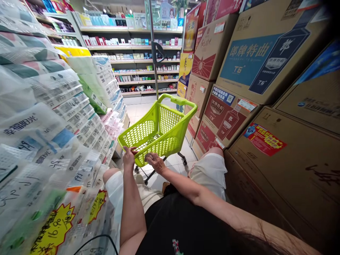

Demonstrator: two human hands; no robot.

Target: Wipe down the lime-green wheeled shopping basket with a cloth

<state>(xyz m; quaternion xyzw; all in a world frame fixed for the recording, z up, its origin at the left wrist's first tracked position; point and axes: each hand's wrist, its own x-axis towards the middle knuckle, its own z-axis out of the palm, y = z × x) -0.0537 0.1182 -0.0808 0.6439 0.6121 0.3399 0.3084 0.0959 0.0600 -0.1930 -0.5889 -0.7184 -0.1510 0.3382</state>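
Observation:
A bright green plastic shopping cart (170,144) with a perforated basket stands in front of my knees, its near end toward me. My left hand (129,158) is closed on the near left corner of the basket rim, with its fingers reaching over the edge. Against the outside of the near end, my right hand (156,164) is curled with bent fingers. Something small and greyish-brown seems to be under those fingers, but I cannot make out what it is. Inside, the visible part of the basket shows only its lattice and floor.
Plastic-wrapped tissue packs (71,102) with handwritten price signs (57,226) are piled at left. Stacked cardboard cartons (247,60) rise close on the right. Behind the cart stand a metal post (153,32) and shelves (132,47) of small boxes and bottles.

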